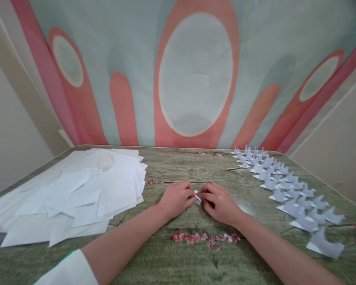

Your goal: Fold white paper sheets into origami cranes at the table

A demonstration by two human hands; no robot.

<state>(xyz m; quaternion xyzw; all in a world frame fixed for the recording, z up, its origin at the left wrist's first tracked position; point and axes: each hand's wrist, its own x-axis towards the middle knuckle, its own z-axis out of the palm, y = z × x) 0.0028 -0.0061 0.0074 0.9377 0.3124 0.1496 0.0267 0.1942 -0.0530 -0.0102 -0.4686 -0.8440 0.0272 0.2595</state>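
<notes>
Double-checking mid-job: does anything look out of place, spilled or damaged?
No spill or clear damage stands out. Only the white sheets on the left look untidy, overlapping at mixed angles, unlike the folded paper figures in rough rows on the right. The left hand and right hand hold a small folded paper.

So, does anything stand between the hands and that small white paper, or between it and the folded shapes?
Nothing visible separates the small paper from the left hand or right hand; both touch it. Toward the folded shapes, only the right hand and its forearm lie between.
</notes>
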